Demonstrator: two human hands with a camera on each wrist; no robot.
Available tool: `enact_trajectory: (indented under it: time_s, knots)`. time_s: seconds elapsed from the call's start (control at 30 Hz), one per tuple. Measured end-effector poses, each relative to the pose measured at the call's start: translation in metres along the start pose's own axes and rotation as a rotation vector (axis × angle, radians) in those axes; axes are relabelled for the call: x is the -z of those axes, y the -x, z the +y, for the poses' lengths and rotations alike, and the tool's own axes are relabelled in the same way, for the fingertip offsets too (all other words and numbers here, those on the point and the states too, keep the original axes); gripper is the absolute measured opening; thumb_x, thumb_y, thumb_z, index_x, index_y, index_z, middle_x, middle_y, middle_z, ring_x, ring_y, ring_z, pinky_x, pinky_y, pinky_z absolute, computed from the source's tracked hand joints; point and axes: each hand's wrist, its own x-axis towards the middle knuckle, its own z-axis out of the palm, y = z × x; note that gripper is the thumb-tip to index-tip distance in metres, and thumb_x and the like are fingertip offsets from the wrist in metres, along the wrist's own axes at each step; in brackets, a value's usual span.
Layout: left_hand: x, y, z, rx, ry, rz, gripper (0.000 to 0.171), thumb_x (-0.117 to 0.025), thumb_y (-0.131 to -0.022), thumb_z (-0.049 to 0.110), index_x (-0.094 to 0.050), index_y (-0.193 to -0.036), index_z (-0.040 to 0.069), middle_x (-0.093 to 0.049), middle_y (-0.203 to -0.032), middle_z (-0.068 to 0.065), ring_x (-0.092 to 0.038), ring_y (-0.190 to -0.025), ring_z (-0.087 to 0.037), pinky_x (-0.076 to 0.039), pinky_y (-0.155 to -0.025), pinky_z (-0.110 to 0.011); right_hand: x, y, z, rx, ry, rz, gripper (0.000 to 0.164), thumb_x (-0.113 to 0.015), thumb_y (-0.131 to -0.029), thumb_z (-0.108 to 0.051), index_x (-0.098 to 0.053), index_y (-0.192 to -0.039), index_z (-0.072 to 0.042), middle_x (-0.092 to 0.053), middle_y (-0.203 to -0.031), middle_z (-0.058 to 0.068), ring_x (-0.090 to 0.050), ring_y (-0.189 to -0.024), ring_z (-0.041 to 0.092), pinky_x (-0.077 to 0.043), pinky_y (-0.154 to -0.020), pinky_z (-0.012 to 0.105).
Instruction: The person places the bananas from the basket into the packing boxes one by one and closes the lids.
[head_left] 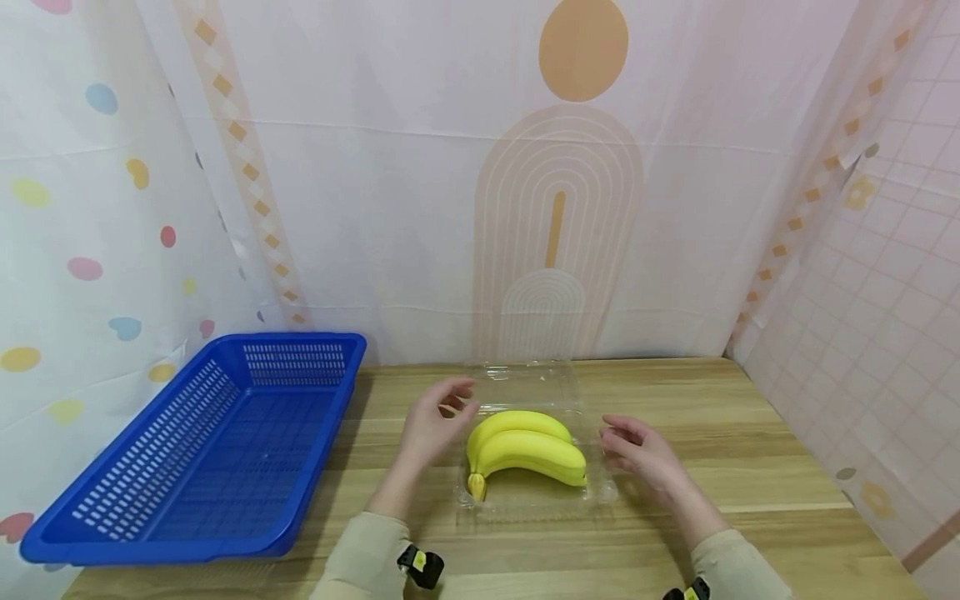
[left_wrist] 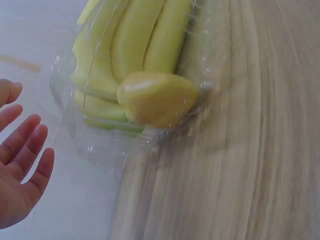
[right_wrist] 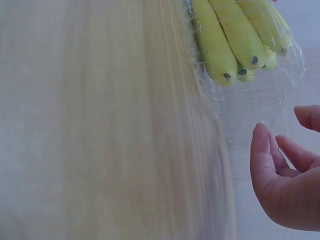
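A bunch of yellow bananas [head_left: 532, 454] lies in a clear plastic clamshell box [head_left: 540, 510], its stem end at the front left. The box's clear lid [head_left: 525, 387] stands folded back behind the fruit. My left hand [head_left: 437, 417] hovers beside the back left corner, fingers loosely bent and holding nothing. On the other side, my right hand [head_left: 641, 452] is close to the box's right edge with relaxed fingers and nothing in them. In the left wrist view the thick banana stem [left_wrist: 157, 100] faces the camera; dark banana tips [right_wrist: 227, 76] show in the right wrist view.
A large blue plastic basket [head_left: 296, 508] with slotted walls stands to the left on the wood-grain table [head_left: 750, 483]. A patterned curtain [head_left: 390, 217] hangs along the table's back edge, with more printed cloth at both sides.
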Motion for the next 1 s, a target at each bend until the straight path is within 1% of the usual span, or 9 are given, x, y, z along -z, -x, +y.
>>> enact_trajectory:
  time_s: [0.1, 0.2, 0.4, 0.47, 0.63, 0.73, 0.83, 0.9, 1.0]
  knots:
    - [0.003, -0.001, -0.003, 0.057, 0.019, 0.011, 0.031, -0.074, -0.084, 0.002, -0.069, -0.114, 0.002, -0.070, -0.099, -0.017, -0.065, -0.083, -0.023, -0.055, -0.071, -0.032, 0.001, -0.001, -0.001, 0.003, 0.000, 0.012, 0.051, -0.058, -0.099, -0.007, -0.039, -0.142, 0.014, -0.057, -0.125, 0.024, -0.061, -0.097, 0.011, -0.054, -0.082, 0.027]
    - [0.006, -0.001, -0.005, 0.134, 0.023, 0.017, 0.031, -0.074, -0.085, 0.004, -0.068, -0.116, 0.002, -0.070, -0.100, -0.013, -0.065, -0.086, -0.023, -0.054, -0.073, -0.029, 0.002, -0.002, -0.003, 0.002, 0.005, 0.026, 0.052, -0.059, -0.099, -0.008, -0.040, -0.142, 0.013, -0.058, -0.124, 0.022, -0.061, -0.096, 0.010, -0.054, -0.082, 0.026]
    - [0.012, -0.003, -0.009, 0.266, 0.022, 0.031, 0.033, -0.073, -0.088, 0.009, -0.067, -0.120, 0.002, -0.070, -0.101, -0.011, -0.064, -0.091, -0.026, -0.051, -0.080, -0.033, 0.004, -0.006, -0.007, 0.030, 0.045, 0.021, 0.052, -0.058, -0.099, -0.009, -0.040, -0.142, 0.014, -0.059, -0.122, 0.022, -0.061, -0.096, 0.012, -0.054, -0.081, 0.025]
    - [0.013, -0.004, -0.009, 0.306, 0.043, 0.037, 0.034, -0.072, -0.089, 0.010, -0.067, -0.122, 0.002, -0.070, -0.102, -0.012, -0.064, -0.094, -0.027, -0.051, -0.082, -0.033, 0.004, -0.007, -0.008, 0.037, 0.054, 0.019, 0.051, -0.058, -0.099, -0.008, -0.040, -0.141, 0.014, -0.059, -0.122, 0.023, -0.062, -0.095, 0.011, -0.054, -0.081, 0.025]
    - [0.015, -0.003, -0.011, 0.412, 0.134, 0.052, 0.036, -0.070, -0.091, 0.010, -0.064, -0.124, -0.002, -0.068, -0.109, -0.018, -0.064, -0.098, -0.029, -0.056, -0.078, -0.034, 0.006, -0.012, -0.008, 0.062, 0.067, 0.007, 0.051, -0.057, -0.099, -0.007, -0.039, -0.140, 0.017, -0.059, -0.121, 0.025, -0.062, -0.095, 0.010, -0.054, -0.080, 0.025]
    - [0.016, -0.004, -0.012, 0.456, 0.173, 0.064, 0.037, -0.069, -0.092, 0.010, -0.062, -0.125, -0.004, -0.066, -0.112, -0.021, -0.064, -0.099, -0.028, -0.057, -0.077, -0.036, 0.006, -0.015, -0.009, 0.090, 0.077, 0.000, 0.050, -0.055, -0.099, -0.005, -0.038, -0.139, 0.019, -0.059, -0.120, 0.027, -0.062, -0.095, 0.012, -0.055, -0.081, 0.026]
    - [0.016, -0.005, -0.014, 0.498, 0.202, 0.071, 0.039, -0.068, -0.092, 0.011, -0.060, -0.127, -0.005, -0.065, -0.115, -0.023, -0.065, -0.096, -0.027, -0.057, -0.077, -0.037, 0.006, -0.019, -0.011, 0.094, 0.100, -0.002, 0.050, -0.056, -0.100, -0.006, -0.038, -0.139, 0.019, -0.057, -0.121, 0.028, -0.062, -0.099, 0.015, -0.055, -0.083, 0.028]
    - [0.017, -0.005, -0.015, 0.522, 0.217, 0.072, 0.040, -0.067, -0.093, 0.012, -0.059, -0.127, -0.007, -0.064, -0.116, -0.024, -0.066, -0.094, -0.027, -0.057, -0.078, -0.040, 0.006, -0.022, -0.011, 0.083, 0.123, 0.002, 0.052, -0.056, -0.100, -0.010, -0.038, -0.140, 0.018, -0.057, -0.123, 0.027, -0.063, -0.102, 0.019, -0.055, -0.085, 0.030]
    - [0.018, -0.007, -0.016, 0.572, 0.239, 0.067, 0.041, -0.066, -0.094, 0.013, -0.057, -0.130, -0.007, -0.063, -0.117, -0.024, -0.065, -0.096, -0.030, -0.056, -0.084, -0.045, 0.005, -0.027, -0.011, 0.060, 0.133, 0.014, 0.052, -0.057, -0.101, -0.013, -0.039, -0.141, 0.015, -0.056, -0.126, 0.027, -0.062, -0.108, 0.026, -0.055, -0.087, 0.031]
